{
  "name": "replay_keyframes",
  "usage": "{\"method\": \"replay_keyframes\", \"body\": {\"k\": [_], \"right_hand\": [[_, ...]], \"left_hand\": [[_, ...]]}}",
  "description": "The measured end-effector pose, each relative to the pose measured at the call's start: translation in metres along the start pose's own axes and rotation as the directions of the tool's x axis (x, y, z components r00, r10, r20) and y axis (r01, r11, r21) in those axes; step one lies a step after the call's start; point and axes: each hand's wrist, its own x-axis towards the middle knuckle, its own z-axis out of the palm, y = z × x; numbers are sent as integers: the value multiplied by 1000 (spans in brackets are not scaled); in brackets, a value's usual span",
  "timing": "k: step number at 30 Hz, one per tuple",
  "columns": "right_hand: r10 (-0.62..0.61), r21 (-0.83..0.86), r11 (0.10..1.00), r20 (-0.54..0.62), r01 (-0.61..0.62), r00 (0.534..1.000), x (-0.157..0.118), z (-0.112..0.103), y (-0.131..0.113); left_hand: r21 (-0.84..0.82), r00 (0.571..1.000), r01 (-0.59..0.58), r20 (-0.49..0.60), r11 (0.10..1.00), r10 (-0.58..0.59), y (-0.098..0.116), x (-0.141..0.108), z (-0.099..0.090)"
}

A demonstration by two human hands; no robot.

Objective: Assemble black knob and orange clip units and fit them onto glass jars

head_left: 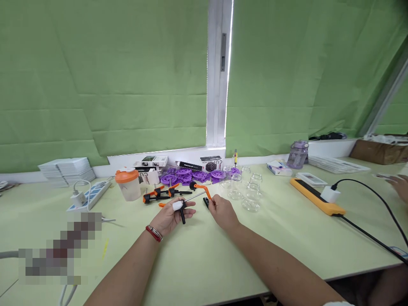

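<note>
My left hand [167, 219], its thumb wrapped in white and a red band at the wrist, grips the black handle [182, 214] of a thin metal rod [196, 196]. The rod runs to an orange bent arm [207, 191], whose far end meets a round black part [192, 185]. My right hand [225, 212] is closed on the arm's lower end. Together these look like a clamp, held just above the table. A small black piece [206, 202] lies by my right fingers. Several orange-and-black clamps [159, 194] lie beyond my left hand.
Purple spoked pieces [200, 175] and cup holder boxes [211, 163] sit at the back. Clear glass-like jars [251, 197] stand right of my hands, an orange-lidded cup [128, 185] to the left. An orange power strip [315, 197] and another person's hand [398, 187] are farther right.
</note>
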Motion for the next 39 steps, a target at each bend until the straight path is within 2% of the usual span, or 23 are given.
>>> {"method": "replay_keyframes", "body": {"k": [5,15,28,35,39], "right_hand": [[-20,-34,999,6,20,1000,0,-1,1],[-6,66,998,-18,7,1000,-1,0,1],[-23,67,997,-7,23,1000,-3,-3,-1],[-128,36,991,59,126,990,-8,3,-5],[-171,34,985,90,168,981,-12,6,-9]], "left_hand": [[-2,1000,-10,-2,1000,10,1,0,1],[-44,999,17,-30,999,-18,-1,1,-2],[-40,999,-7,-46,999,5,1,1,0],[0,999,-14,35,1000,14,-2,-1,6],[84,997,-36,71,996,30,-4,-2,6]]}}
